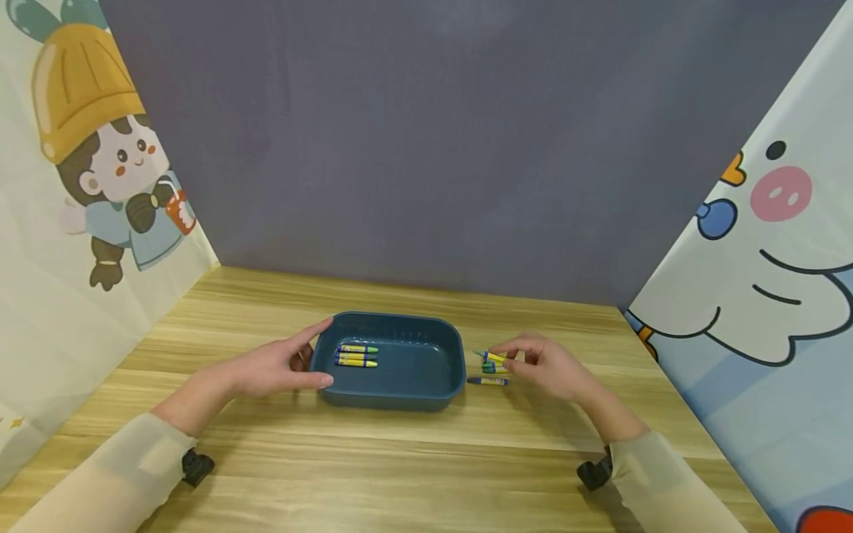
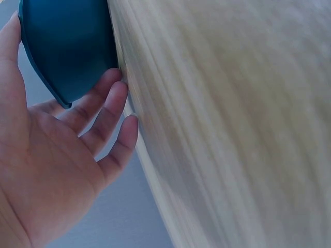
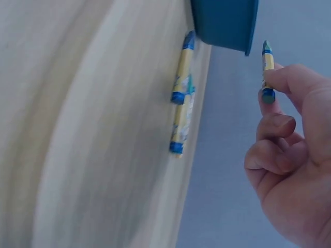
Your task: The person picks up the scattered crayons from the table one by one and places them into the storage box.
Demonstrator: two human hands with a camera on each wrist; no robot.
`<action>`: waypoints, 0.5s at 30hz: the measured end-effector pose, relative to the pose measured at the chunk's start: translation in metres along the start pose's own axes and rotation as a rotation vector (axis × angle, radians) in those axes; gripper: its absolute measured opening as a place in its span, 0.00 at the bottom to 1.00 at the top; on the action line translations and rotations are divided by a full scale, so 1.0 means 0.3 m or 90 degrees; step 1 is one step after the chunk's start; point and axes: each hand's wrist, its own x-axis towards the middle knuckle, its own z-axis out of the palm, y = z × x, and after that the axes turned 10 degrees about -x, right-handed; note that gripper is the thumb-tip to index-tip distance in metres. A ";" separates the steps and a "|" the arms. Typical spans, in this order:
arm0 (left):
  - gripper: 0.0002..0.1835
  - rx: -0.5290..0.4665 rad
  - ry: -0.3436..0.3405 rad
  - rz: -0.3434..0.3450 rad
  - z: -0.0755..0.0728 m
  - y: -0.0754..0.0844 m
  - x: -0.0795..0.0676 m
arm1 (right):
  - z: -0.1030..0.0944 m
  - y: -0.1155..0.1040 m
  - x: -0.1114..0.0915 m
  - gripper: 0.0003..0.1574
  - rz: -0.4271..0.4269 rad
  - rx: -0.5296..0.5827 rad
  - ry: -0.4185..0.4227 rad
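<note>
Wood table (image 1: 400,466) under all. Blue tray (image 1: 420,370) on it; left hand (image 1: 269,368) at its nine o'clock, fingers spread, touching it. Right hand (image 1: 549,366) at the tray's three o'clock, thumb and finger pinching a crayon (image 3: 268,63), clear of the surface. Slack pinch could drop it; low knuckles could roll the loose crayons (image 1: 489,381) nearby. Held one: yellow wrapper, blue bands, pale green tip.

Grey backdrop (image 1: 426,148) behind wood-grain tabletop (image 1: 400,466), left cartoon panel (image 1: 100,207), right cartoon panel (image 1: 760,237).
</note>
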 end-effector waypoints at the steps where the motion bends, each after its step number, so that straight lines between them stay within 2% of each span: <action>1: 0.59 0.000 0.001 0.000 0.000 0.000 0.000 | -0.003 -0.009 0.006 0.17 0.001 0.001 0.003; 6: 0.59 -0.003 0.001 0.000 0.001 0.001 0.003 | -0.013 -0.067 0.041 0.17 0.003 0.002 0.004; 15: 0.59 -0.009 -0.001 -0.007 0.000 0.004 0.000 | 0.013 -0.182 0.129 0.18 -0.052 0.004 -0.011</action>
